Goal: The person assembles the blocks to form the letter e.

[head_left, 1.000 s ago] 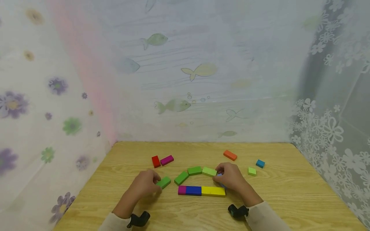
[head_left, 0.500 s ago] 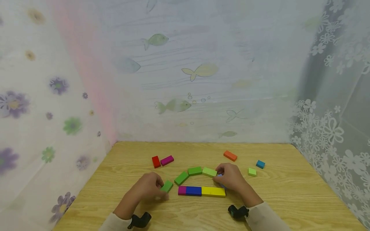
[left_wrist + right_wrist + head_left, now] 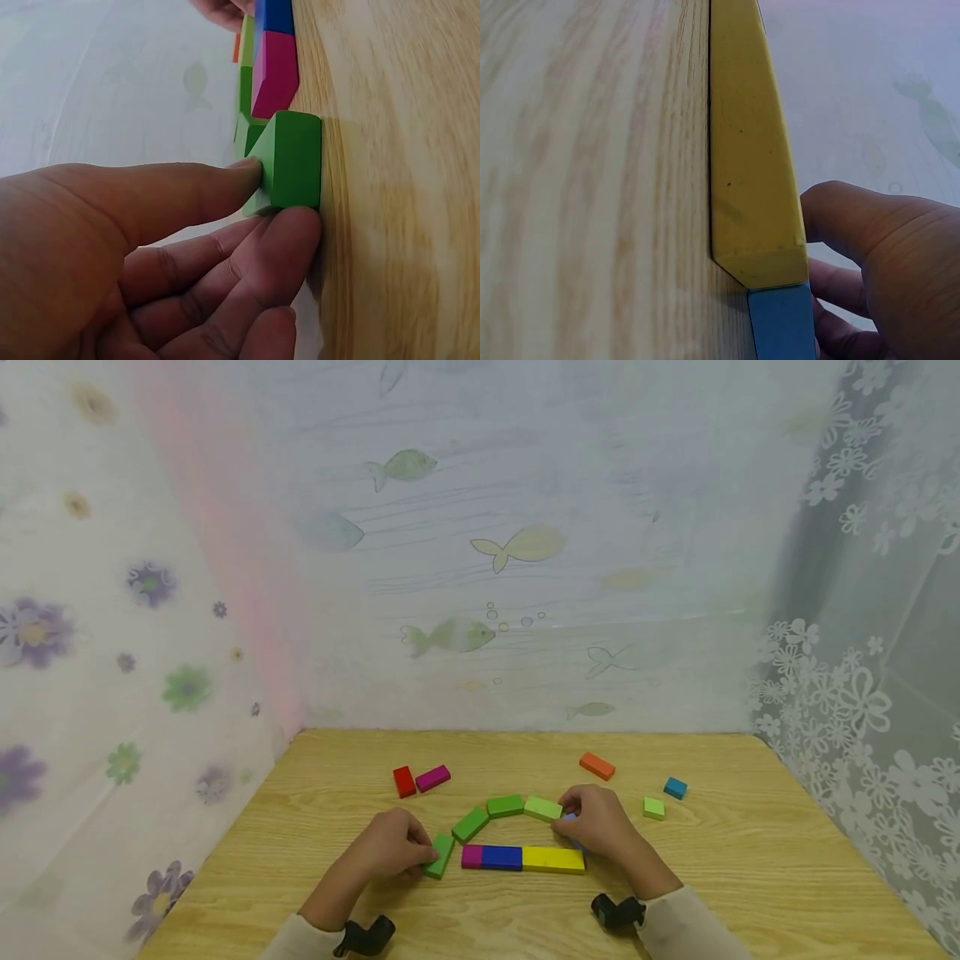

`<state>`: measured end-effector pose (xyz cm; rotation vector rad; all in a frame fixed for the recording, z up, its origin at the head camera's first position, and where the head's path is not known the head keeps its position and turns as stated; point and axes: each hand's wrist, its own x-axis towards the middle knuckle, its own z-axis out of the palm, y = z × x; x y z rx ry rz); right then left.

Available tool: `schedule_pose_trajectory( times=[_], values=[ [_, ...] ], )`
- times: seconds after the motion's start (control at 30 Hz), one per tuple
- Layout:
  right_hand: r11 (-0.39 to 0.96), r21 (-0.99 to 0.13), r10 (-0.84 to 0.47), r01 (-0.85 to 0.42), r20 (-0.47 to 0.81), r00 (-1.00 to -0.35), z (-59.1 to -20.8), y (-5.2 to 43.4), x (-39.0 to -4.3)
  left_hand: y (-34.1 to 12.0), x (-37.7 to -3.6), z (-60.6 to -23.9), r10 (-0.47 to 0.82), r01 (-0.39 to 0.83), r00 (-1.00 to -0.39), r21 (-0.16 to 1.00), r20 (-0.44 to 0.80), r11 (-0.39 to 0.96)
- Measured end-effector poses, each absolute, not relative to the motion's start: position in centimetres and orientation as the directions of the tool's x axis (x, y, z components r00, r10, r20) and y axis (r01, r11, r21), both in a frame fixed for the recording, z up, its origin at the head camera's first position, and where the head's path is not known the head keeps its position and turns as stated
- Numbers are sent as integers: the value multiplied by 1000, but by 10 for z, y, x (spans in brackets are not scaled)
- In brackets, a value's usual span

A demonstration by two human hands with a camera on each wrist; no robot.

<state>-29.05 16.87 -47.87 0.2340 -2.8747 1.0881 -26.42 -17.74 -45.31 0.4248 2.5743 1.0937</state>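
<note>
the left hand (image 3: 392,845) is nearly closed, its thumb and forefinger pinching a slanted green block (image 3: 442,857) that rests on the wood-grain table (image 3: 480,918); that block stands at the left end of an arch of blocks, just beside a second green block (image 3: 471,824), though whether the two touch i cannot tell; next along come a third green block (image 3: 505,807) and a lime block (image 3: 543,808); the right hand (image 3: 597,820) is curled at the arch's right end, thumb and fingers bent about a light blue block (image 3: 781,322), partly hidden, so how firm the hold is i cannot tell; the light blue block's near end sits at the right end of a yellow block (image 3: 553,860), touching or almost so; the yellow block lies in a straight row under the arch, end to end with a dark blue block (image 3: 502,858) and a short magenta block (image 3: 472,857); farther back, a red block (image 3: 404,782) lies beside a longer magenta block (image 3: 433,778) on the left; an orange block (image 3: 597,766), a small teal-blue block (image 3: 676,787) and a small lime block (image 3: 654,808) lie apart on the right
</note>
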Motion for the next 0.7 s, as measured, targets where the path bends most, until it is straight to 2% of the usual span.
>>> schedule_pose_trajectory(
  times=[0.7],
  values=[
    [738, -653, -130, -172, 113, -985, -478, 168, -289, -169, -261, -452, 421, 171, -893, 748, -157, 642]
  ],
)
